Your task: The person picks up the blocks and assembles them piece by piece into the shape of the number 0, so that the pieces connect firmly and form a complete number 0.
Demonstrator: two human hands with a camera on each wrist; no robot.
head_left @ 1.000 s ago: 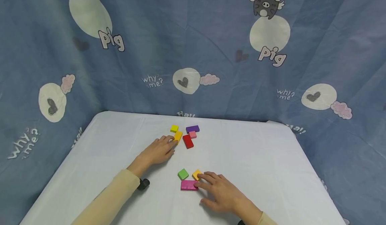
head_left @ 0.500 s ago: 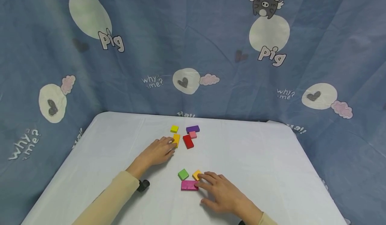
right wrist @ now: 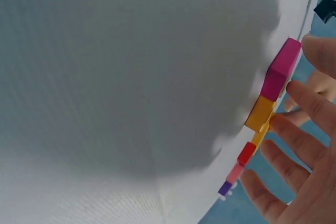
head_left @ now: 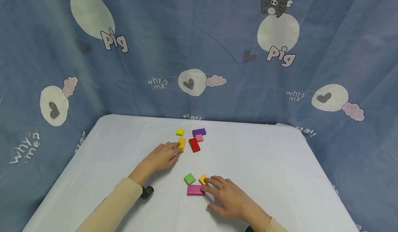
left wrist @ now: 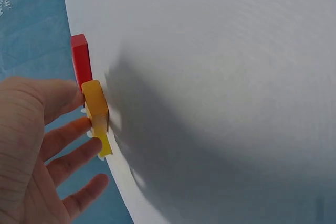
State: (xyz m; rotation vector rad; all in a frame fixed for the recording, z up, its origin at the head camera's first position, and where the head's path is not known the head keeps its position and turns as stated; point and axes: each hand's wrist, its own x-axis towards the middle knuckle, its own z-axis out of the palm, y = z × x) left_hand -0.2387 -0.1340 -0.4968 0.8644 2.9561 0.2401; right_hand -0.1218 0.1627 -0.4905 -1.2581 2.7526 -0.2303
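Observation:
My left hand [head_left: 163,156] reaches to a long yellow-orange block [head_left: 182,145], its fingertips at the block's left side. In the left wrist view, the thumb and fingers [left wrist: 79,163] lie fairly straight beside that orange block [left wrist: 95,100]. My right hand [head_left: 230,199] has its fingers spread, with fingertips at a small orange block [head_left: 203,179] and the right end of a magenta block [head_left: 195,190]. A green block [head_left: 189,178] lies just left of the small orange one. In the right wrist view, the magenta block [right wrist: 282,69] stands nearest the thumb.
Behind the left fingertips lie a yellow block [head_left: 180,132], a red block [head_left: 194,145], a pink block [head_left: 199,138] and a purple block [head_left: 199,132]. A white cloth covers the table [head_left: 264,163]. A blue printed curtain [head_left: 217,45] hangs beyond its far edge.
The long yellow-orange block turned under my left fingers and came slightly nearer, away from the yellow block; it has since kept still. My right hand stays in place.

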